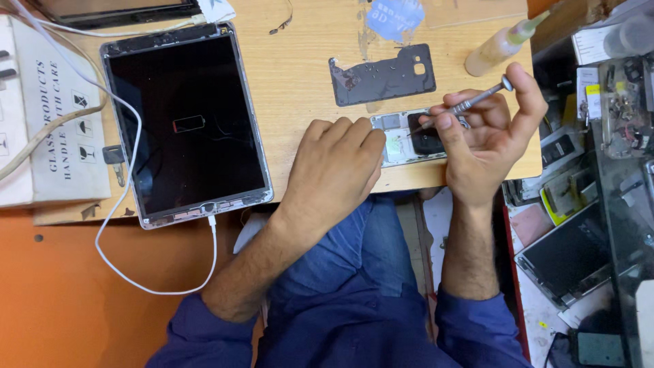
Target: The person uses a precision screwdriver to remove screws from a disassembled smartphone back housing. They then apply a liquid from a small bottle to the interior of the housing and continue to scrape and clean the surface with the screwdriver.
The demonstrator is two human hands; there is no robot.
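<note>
Opened phone (415, 140) at the counter (306, 75) front edge, screwdriver (463, 105) tip down inside it.
Left hand (337, 170) lies flat on the phone's left end, fingers loosely curled, pinning rather than gripping. Right hand (487, 140) has its fingers pinched on the metal screwdriver. Phone looks stripped: back off, grey frame, dark block and boards exposed; dark back cover (381, 82) lies just behind. Risk: tip slips off a screw and gouges the board, or the phone slides off the edge if the hold loosens.
</note>
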